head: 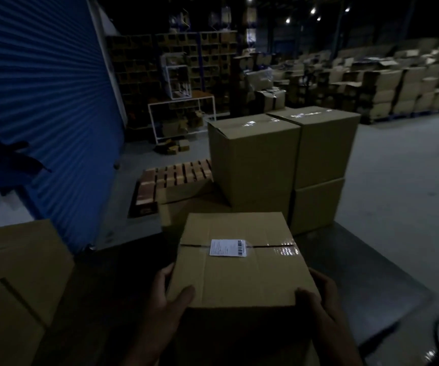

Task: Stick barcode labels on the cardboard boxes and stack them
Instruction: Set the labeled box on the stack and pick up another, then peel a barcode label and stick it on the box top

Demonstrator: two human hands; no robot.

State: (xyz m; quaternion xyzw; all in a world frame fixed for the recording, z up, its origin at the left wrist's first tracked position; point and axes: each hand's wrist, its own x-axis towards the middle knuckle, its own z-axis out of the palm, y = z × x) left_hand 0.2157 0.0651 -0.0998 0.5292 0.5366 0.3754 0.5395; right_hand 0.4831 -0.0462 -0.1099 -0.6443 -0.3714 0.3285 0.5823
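A taped cardboard box [239, 276] fills the lower middle of the head view, with a white barcode label [228, 248] stuck across its top seam. My left hand [169, 294] grips the box's near left corner, thumb lying on the top. My right hand [318, 294] grips the near right corner the same way. Just beyond it stands a stack of cardboard boxes [281, 159], two tall ones on top of lower ones, next to a wooden pallet [176, 175].
Another cardboard box [17, 273] sits at the lower left. A blue roller shutter [41, 88] rises on the left. A dark table surface [358, 260] lies under the box. Shelves [176, 75] and many stacked boxes [398, 85] fill the back; bare floor at right.
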